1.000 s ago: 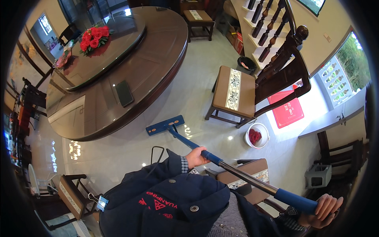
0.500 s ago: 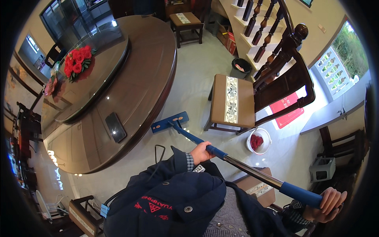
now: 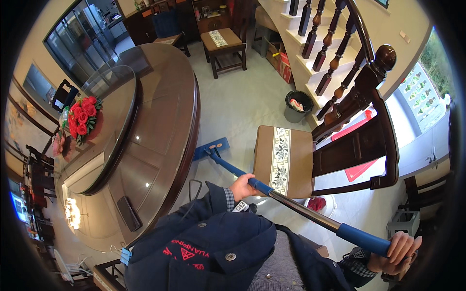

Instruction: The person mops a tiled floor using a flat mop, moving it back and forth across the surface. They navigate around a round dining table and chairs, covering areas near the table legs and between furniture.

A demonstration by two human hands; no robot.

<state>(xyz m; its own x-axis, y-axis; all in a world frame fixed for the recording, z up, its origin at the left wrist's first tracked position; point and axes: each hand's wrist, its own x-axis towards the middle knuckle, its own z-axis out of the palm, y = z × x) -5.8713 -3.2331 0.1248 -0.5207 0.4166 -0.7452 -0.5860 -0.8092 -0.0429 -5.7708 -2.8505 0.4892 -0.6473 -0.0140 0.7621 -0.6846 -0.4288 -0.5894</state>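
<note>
A flat mop (image 3: 305, 210) with a blue and steel pole slants across the view from lower right to upper left. My left hand (image 3: 242, 188) is wrapped around the lower blue section of its pole. My right hand (image 3: 399, 252) grips the blue sleeve at the pole's upper end. The blue mop head (image 3: 219, 145) lies flat on the floor beside the round table (image 3: 167, 109), its left end hidden by the table's edge. Close to the pole's right side stands a chair (image 3: 305, 165) with a brown seat and a patterned strip.
On the table are a dark phone (image 3: 128, 213), red flowers (image 3: 83, 116) and a glass turntable (image 3: 114, 82). A white bucket (image 3: 331, 208) holding something red is partly hidden behind the chair. A black bin (image 3: 296, 114) stands by the stairs (image 3: 310, 63); a stool-like seat (image 3: 224, 40) is farther back.
My view has shifted forward: chair, bin and table now appear lower and nearer. The mop head has come up against the table's edge, which covers part of it. Both hands keep their hold.
</note>
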